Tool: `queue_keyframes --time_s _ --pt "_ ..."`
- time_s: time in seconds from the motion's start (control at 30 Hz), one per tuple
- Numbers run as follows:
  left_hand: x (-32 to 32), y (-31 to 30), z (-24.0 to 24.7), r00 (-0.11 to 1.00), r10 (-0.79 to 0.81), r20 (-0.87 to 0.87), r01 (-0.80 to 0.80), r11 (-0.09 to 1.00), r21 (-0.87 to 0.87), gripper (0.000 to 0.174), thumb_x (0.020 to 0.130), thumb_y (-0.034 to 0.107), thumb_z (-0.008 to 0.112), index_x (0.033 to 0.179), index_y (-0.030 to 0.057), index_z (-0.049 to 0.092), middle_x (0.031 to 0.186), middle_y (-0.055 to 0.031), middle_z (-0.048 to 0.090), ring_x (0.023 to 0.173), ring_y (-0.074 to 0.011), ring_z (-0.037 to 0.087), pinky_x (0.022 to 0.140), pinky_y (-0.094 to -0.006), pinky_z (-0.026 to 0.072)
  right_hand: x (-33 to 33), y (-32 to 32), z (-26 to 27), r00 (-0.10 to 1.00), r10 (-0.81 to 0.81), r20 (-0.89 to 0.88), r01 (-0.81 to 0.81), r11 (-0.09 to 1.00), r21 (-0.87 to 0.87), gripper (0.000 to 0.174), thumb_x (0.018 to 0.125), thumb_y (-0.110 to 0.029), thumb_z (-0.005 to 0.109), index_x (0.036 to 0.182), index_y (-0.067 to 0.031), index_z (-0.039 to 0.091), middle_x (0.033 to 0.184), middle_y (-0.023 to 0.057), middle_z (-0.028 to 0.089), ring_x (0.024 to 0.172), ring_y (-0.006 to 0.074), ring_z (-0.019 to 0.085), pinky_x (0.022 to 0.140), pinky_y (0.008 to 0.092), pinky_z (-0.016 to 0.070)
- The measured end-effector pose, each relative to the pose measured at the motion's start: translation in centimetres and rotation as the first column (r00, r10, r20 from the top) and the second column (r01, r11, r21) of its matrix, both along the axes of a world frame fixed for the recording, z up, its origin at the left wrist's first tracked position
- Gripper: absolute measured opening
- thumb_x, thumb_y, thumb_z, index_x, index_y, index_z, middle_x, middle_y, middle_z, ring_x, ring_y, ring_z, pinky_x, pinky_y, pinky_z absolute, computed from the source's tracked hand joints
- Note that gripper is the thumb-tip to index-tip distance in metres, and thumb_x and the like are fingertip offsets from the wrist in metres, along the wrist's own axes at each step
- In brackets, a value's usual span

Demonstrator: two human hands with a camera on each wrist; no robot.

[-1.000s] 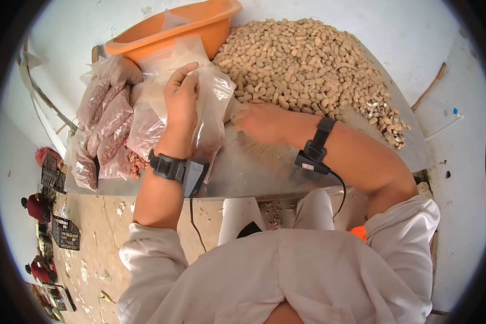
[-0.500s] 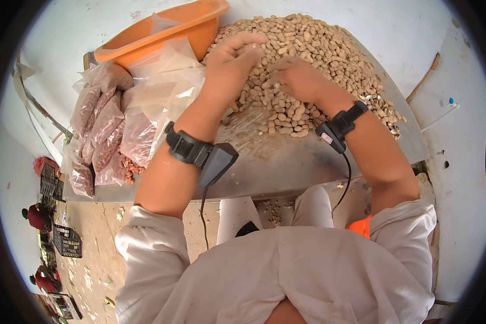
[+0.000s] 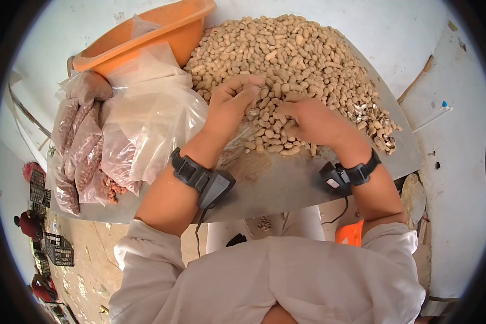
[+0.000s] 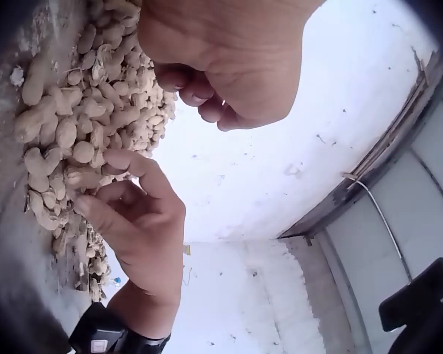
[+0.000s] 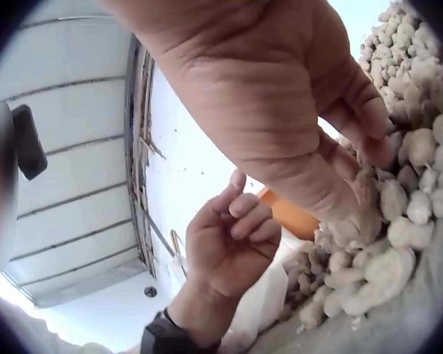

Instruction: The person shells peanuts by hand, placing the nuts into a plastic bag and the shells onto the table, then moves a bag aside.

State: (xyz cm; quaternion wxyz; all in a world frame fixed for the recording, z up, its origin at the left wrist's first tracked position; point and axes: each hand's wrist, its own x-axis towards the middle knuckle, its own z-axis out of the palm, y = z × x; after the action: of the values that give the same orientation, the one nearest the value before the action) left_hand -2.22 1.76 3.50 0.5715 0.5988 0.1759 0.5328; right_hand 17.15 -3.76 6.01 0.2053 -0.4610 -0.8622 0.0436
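Right hand [image 3: 308, 121] rests on the near edge of the peanuts [image 3: 297, 48], fingers curled round a few. Left hand [image 3: 231, 105] is just beside it, fingers curled; its palm is hidden. Bags [image 3: 151, 113] lie left of it, with a tub [image 3: 191, 29] beyond.

Fingers of the right hand [image 3: 314, 123] half under the peanuts [image 3: 286, 48].

No text, brand, number or sign can be read in any view. The peanuts [image 3: 286, 48], the clear plastic bags [image 3: 146, 119], the orange tub [image 3: 146, 38] and the worktop [image 3: 286, 183] show no print. The black wrist device [image 3: 337, 180] on the right arm bears a small pale patch, too small to read.
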Motion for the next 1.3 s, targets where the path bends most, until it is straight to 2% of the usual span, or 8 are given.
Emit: queue_keyframes --time_s 0.33,0.47,0.63,0.83,0.97,1.13,1.23,1.3 --pt "0.2 0.1 -0.8 0.986 0.141 -0.088 -0.146 0.988 -0.054 0.019 0.086 0.004 0.055 0.103 0.0024 0.062 0.074 0.0041 0.053 0.061 -0.0040 0.041 0.053 -0.0175 0.0324 -0.4 5.3 -0.9 0.992 0.123 -0.001 -0.123 0.992 0.022 0.002 0.067 -0.001 0.060 0.068 -0.0020 0.058 0.070 0.0121 0.055 0.072 0.0318 0.055 0.063 0.0374 0.0444" --pt "0.0 0.2 -0.9 0.958 0.225 -0.179 -0.228 0.974 0.006 0.021 0.084 0.004 0.059 0.105 0.0019 0.061 0.081 0.0030 0.055 0.066 -0.0040 0.045 0.058 -0.0177 0.0372 -0.2 5.1 -0.1 0.952 0.076 -0.296 -0.093 0.995 -0.045 0.004 0.070 -0.002 0.059 0.072 -0.0035 0.062 0.071 0.0090 0.058 0.068 0.0232 0.057 0.061 0.0323 0.0454" --pt "0.3 -0.2 -1.1 0.886 0.332 -0.324 -0.245 0.928 0.281 0.026 0.082 0.004 0.064 0.107 0.0031 0.061 0.090 0.0007 0.054 0.074 -0.0060 0.049 0.066 -0.0195 0.0431 0.3 4.4 0.2 0.799 -0.069 -0.598 -0.066 0.977 -0.201 0.006 0.072 -0.005 0.063 0.078 -0.0036 0.063 0.067 0.0052 0.057 0.064 0.0151 0.056 0.059 0.0280 0.0453" --pt "0.1 0.4 -1.6 0.839 0.408 -0.360 -0.279 0.890 0.361 0.026 0.080 0.005 0.063 0.106 0.0042 0.061 0.093 -0.0032 0.055 0.074 -0.0100 0.052 0.067 -0.0222 0.0451 0.5 3.5 -0.4 0.980 0.083 -0.182 -0.094 0.994 -0.053 0.016 0.069 -0.009 0.065 0.085 -0.0061 0.063 0.079 0.0087 0.059 0.076 0.0259 0.058 0.068 0.0347 0.0468" --pt "0.1 0.7 -1.9 0.834 0.438 -0.336 -0.288 0.865 0.411 0.025 0.079 0.006 0.062 0.104 0.0050 0.062 0.095 -0.0044 0.057 0.074 -0.0106 0.053 0.067 -0.0232 0.0459 0.0 3.7 -2.0 0.992 0.106 -0.068 -0.100 0.990 0.095 0.019 0.068 -0.010 0.064 0.086 -0.0068 0.063 0.086 0.0101 0.060 0.082 0.0311 0.057 0.074 0.0395 0.0460" --pt "0.2 1.4 -1.9 0.917 0.330 -0.226 -0.304 0.942 0.144 0.023 0.084 0.007 0.060 0.107 0.0029 0.061 0.082 -0.0004 0.057 0.068 -0.0076 0.050 0.062 -0.0210 0.0428 0.2 4.3 -2.6 0.988 0.132 -0.082 -0.120 0.983 0.137 0.017 0.072 -0.008 0.064 0.089 -0.0063 0.063 0.079 0.0106 0.056 0.080 0.0292 0.055 0.072 0.0370 0.0450" --pt "-1.2 2.0 -0.7 0.960 0.249 -0.129 -0.262 0.960 -0.096 0.023 0.086 0.007 0.058 0.108 0.0024 0.060 0.075 0.0003 0.056 0.064 -0.0072 0.050 0.058 -0.0195 0.0407 0.1 4.4 -2.1 0.964 0.106 -0.244 -0.079 0.990 0.119 0.012 0.077 -0.011 0.060 0.086 -0.0058 0.064 0.076 0.0092 0.063 0.070 0.0259 0.060 0.066 0.0342 0.0479" --pt "-2.2 2.5 -0.3 0.988 0.148 0.052 -0.134 0.967 -0.217 0.023 0.086 0.007 0.057 0.108 0.0016 0.060 0.076 -0.0001 0.057 0.065 -0.0079 0.051 0.058 -0.0191 0.0413 -0.4 3.6 -1.0 0.854 0.051 -0.518 -0.085 0.995 -0.043 0.014 0.080 -0.014 0.060 0.087 -0.0030 0.064 0.074 0.0072 0.064 0.066 0.0181 0.059 0.062 0.0290 0.0473"
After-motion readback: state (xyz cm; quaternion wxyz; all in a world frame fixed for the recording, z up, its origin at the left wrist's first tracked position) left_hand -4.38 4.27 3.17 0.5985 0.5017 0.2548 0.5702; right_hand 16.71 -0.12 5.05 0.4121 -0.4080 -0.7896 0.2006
